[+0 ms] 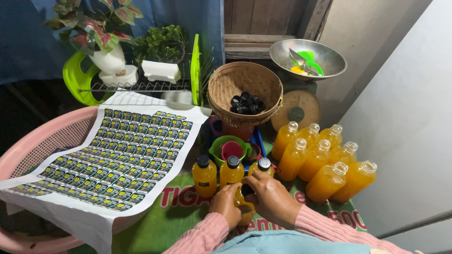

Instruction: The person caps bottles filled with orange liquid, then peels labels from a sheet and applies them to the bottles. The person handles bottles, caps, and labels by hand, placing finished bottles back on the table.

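Observation:
Both my hands are closed around one small bottle of orange juice low in the middle of the view. My left hand grips its body. My right hand covers its top, where a black cap shows between the fingers. Just beyond my hands stand three capped orange bottles. To the right, several uncapped orange bottles are grouped together. A woven basket holding black caps sits behind them.
A large white sheet of small stickers drapes over a pink plastic basket at left. Green and pink funnels sit below the woven basket. A metal bowl on a scale, plants and a wire rack stand at the back.

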